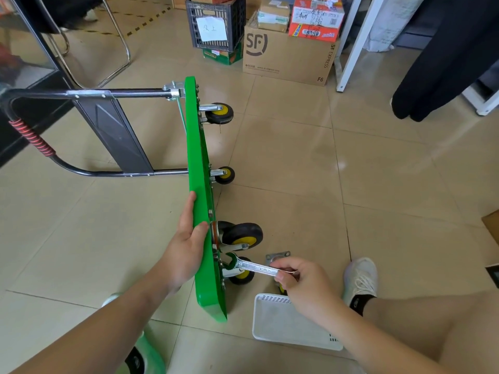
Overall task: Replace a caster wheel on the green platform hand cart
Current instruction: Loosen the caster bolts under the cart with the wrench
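2 grips: L hand (186,247) clamps cart deck (198,163) edge, R hand (299,282) pinches wrench (251,265) handle.

Head camera looks down, close over hands.
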`<state>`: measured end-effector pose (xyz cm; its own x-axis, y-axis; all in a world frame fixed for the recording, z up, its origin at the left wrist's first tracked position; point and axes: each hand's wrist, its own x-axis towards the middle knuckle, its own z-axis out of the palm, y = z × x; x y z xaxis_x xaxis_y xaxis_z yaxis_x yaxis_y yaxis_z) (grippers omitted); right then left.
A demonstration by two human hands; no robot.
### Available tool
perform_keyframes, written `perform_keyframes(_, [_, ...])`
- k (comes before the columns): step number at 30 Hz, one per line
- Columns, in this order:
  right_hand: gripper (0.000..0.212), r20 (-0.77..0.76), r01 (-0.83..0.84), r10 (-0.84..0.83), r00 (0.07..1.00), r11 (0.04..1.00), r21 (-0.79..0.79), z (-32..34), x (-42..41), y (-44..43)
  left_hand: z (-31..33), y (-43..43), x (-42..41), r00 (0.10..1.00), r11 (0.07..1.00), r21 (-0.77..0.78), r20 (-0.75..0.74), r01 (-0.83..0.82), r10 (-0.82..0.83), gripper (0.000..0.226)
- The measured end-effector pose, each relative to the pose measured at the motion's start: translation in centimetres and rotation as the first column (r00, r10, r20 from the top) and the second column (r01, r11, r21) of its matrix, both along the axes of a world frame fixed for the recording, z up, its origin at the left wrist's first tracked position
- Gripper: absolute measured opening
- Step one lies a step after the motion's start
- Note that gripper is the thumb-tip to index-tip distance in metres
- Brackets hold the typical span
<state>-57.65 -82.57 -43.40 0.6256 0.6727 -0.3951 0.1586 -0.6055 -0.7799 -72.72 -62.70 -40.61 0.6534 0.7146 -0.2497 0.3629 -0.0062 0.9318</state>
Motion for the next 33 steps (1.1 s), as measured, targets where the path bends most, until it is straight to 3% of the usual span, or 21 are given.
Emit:
perform_keyframes(14, [0.027, -0.137, 0.015, -0.010, 0.990, 0.999, 0.033, -0.2, -0.4, 1.7, 0.7, -0.2, 0.2, 1.000, 0.999, -0.043, -0.004, -0.012, 0.012, 0.070])
perform_keyframes(23, [0.018, 0.023, -0.290, 0.291, 0.956, 0.956, -0.049, 0.0, 1.0, 2.6, 1.0, -0.3, 0.2, 1.000, 0.999, -0.040, -0.019, -0.006, 0.005, 0.068])
perform_keyframes(28, [0.011, -0.090, -0.352, 0.346, 0.934, 0.934, -0.058, 0.2, 0.0, 3.0, 1.0, -0.3, 0.1, 1.000, 0.999, -0.039, -0.019, 0.007, -0.008, 0.069])
perform_keyframes(33, [0.009, -0.143, -0.306, 0.304, 0.942, 0.952, 0.010, -0.9, -0.9, 1.9, 0.8, -0.4, 0.2, 1.000, 0.999, -0.046, 0.001, 0.005, -0.005, 0.068])
